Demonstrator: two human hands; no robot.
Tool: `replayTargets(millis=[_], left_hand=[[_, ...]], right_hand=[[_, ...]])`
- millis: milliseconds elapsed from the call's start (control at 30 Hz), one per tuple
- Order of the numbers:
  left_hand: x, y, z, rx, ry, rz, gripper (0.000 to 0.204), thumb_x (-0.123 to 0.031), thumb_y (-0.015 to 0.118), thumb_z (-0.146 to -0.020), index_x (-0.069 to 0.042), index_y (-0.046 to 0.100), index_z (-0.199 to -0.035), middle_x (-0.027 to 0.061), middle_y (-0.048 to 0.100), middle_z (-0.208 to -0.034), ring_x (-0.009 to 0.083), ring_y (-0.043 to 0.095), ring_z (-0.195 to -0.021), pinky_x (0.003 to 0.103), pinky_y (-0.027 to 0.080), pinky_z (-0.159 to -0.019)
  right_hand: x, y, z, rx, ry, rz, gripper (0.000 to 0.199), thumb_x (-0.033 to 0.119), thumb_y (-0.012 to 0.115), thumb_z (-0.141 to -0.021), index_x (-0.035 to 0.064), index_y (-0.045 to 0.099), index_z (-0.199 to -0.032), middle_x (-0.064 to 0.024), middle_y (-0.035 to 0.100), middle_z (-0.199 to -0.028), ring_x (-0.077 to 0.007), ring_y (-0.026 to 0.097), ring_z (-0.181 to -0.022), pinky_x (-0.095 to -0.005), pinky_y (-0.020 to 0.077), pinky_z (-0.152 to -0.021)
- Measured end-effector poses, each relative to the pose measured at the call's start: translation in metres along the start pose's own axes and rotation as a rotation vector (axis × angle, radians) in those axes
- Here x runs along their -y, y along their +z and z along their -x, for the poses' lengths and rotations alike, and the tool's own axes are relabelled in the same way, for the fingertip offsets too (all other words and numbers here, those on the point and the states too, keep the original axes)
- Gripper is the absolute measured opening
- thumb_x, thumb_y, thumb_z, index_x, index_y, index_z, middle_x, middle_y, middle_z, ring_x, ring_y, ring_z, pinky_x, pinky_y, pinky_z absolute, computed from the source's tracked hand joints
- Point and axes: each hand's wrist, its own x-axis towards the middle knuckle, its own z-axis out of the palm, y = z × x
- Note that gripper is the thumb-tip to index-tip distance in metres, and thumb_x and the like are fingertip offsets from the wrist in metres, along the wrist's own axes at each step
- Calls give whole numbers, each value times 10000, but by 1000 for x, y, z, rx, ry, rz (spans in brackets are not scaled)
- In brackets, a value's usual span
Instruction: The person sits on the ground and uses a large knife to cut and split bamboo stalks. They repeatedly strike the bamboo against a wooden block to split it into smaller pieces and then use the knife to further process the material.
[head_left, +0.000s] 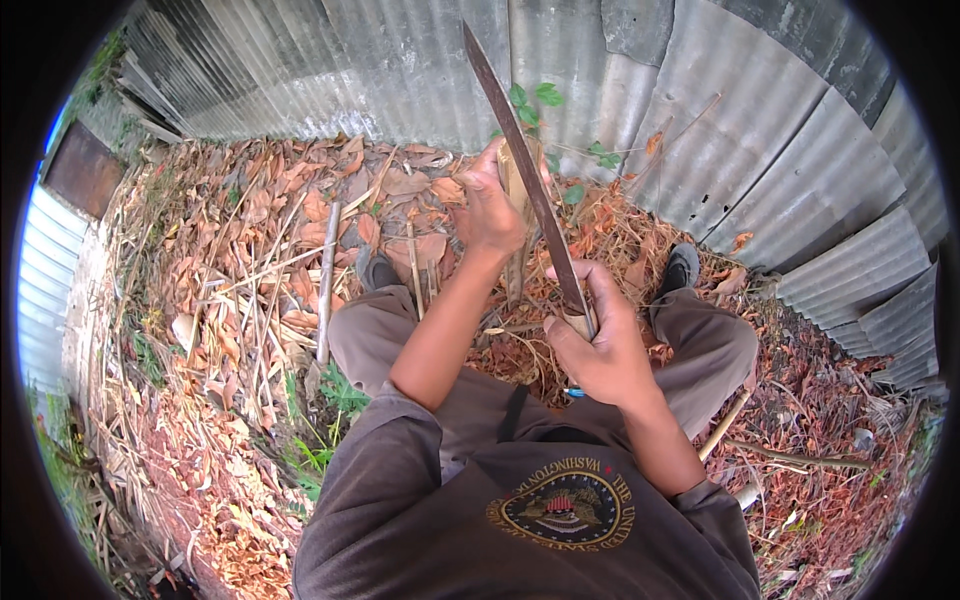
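My right hand [602,345] is closed round the handle of a machete [527,163]. Its long dark-brown blade points up and away, leaning to the left. My left hand [490,212] grips a pale piece of wood [513,190] that stands roughly upright behind the blade. The blade passes across the wood and hides part of it; whether the two touch, I cannot tell. Some of the left fingers are out of sight behind the wood. Both hands are in front of my bent knees, above the leaf-covered ground.
A grey corrugated metal fence [420,75] runs across the far side and bends down the right. Dry brown leaves [270,210] cover the ground. A pale stick [327,280] lies left of my knee. A green leafy plant [548,95] grows against the fence.
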Motion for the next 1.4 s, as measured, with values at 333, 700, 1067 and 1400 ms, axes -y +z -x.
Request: replayTargets(millis=[333, 700, 1067, 1400], left_hand=[[0, 4, 5, 43, 27, 80, 989, -840, 302, -791, 70, 501, -1123, 76, 589, -793, 126, 575, -670, 261, 488, -615], [0, 6, 5, 29, 41, -2, 989, -880, 248, -753, 27, 537, -1019, 84, 592, -781, 136, 576, -641, 264, 491, -597], [32, -8, 19, -74, 62, -177, 908, -719, 166, -910, 82, 504, -1172, 124, 627, -899, 184, 576, -858, 348, 445, -817], [12, 10, 16, -12, 7, 18, 874, -711, 205, -912, 85, 505, -1115, 95, 600, -767, 145, 579, -639, 275, 490, -604]], right_hand=[[1, 2, -10, -155, -70, 299, 429, 38, 580, -794, 46, 456, -1204, -52, 550, -665, -145, 509, -540, -306, 436, -563], [16, 3, 2, -238, -302, 162, 448, 22, 586, -790, 38, 455, -1218, -24, 521, -641, -106, 482, -517, -286, 387, -497], [-2, -17, -4, 168, 245, -395, 389, 31, 519, -829, 18, 456, -1212, -29, 449, -564, -133, 436, -415, -346, 404, -444], [30, -2, 10, -200, -365, 89, 463, -39, 556, -777, 35, 475, -1227, 40, 434, -672, -33, 371, -553, -205, 320, -534]])
